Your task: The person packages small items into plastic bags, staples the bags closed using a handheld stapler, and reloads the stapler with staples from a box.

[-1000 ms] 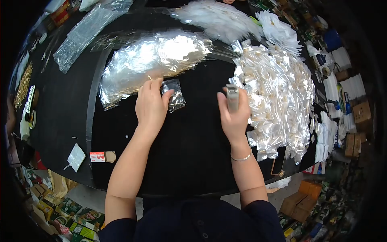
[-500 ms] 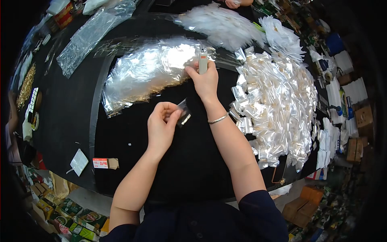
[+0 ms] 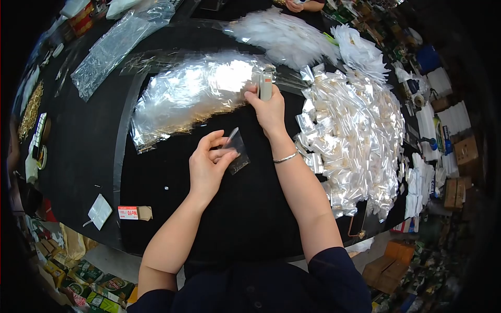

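Pinched between the thumb and fingers of my left hand is a small clear plastic bag, held above the black tabletop with its lower part hanging free. My right hand grips a small grey stapler with a red mark, pointing away from me. The stapler is at the right end of a spread of overlapping clear plastic bags with gold-looking lower edges. To the right of my right forearm lies a large heap of small folded shiny packets.
A red and white No.10 box and a white square packet lie at the left front. Whitish bags are fanned at the back. A long clear plastic sleeve lies back left. Another person's hand shows at the top.
The small bag in my left hand has turned and now shows more of its flat face. My right hand, with the stapler, has shifted slightly right and down.
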`<action>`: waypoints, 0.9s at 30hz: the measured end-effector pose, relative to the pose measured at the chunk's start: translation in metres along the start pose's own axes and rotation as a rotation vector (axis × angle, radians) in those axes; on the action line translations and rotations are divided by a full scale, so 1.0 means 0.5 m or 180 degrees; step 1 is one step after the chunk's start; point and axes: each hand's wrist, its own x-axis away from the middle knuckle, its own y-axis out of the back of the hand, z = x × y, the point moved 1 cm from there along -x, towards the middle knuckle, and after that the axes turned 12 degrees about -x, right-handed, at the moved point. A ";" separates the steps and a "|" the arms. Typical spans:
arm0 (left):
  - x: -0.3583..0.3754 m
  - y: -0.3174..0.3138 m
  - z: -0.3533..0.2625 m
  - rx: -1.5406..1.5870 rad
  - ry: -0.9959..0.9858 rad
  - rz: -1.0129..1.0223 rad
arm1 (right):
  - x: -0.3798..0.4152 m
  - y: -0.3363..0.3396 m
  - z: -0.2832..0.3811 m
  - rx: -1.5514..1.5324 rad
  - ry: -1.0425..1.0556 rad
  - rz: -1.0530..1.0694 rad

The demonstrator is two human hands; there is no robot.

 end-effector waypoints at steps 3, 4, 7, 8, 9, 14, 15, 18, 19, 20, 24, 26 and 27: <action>-0.003 0.002 0.007 0.0111 0.0036 0.0040 | -0.010 0.005 0.000 -0.0148 -0.0409 0.0094; -0.004 0.001 0.007 0.0169 0.0061 0.0071 | -0.010 0.006 0.003 -0.0148 -0.0408 0.0092; -0.003 -0.001 0.005 0.0150 -0.0043 -0.0027 | 0.001 0.013 0.009 0.0132 -0.0294 -0.0016; -0.002 -0.001 0.004 0.0141 -0.0094 -0.0078 | 0.009 0.016 0.017 0.0137 -0.0304 -0.0017; -0.001 -0.002 0.005 0.0144 -0.0083 -0.0075 | 0.021 0.024 0.028 0.0249 -0.0080 -0.0114; 0.001 -0.006 0.003 0.0368 -0.0219 -0.0190 | 0.108 0.064 0.099 0.0123 0.0333 -0.0396; 0.002 -0.006 0.001 0.0352 -0.0247 -0.0161 | 0.125 0.072 0.107 -0.0067 0.0317 -0.0444; 0.002 -0.006 0.000 0.0406 -0.0195 -0.0002 | 0.170 0.091 0.114 -0.0195 0.0035 -0.0241; 0.002 -0.006 0.000 0.0480 -0.0136 0.0116 | 0.179 0.095 0.113 -0.0265 -0.0103 -0.0134; 0.003 -0.007 0.001 0.0554 -0.0081 0.0230 | 0.186 0.097 0.110 -0.0262 -0.0122 -0.0143; 0.002 -0.005 -0.001 0.0481 0.0057 0.0291 | 0.196 0.097 0.094 -0.0579 -0.0371 -0.0066; 0.000 -0.002 0.001 0.0479 0.0101 0.0382 | 0.194 0.099 0.094 -0.0577 -0.0323 -0.0082; 0.000 0.001 0.002 0.0481 0.0147 0.0472 | 0.193 0.099 0.093 -0.0578 -0.0301 -0.0090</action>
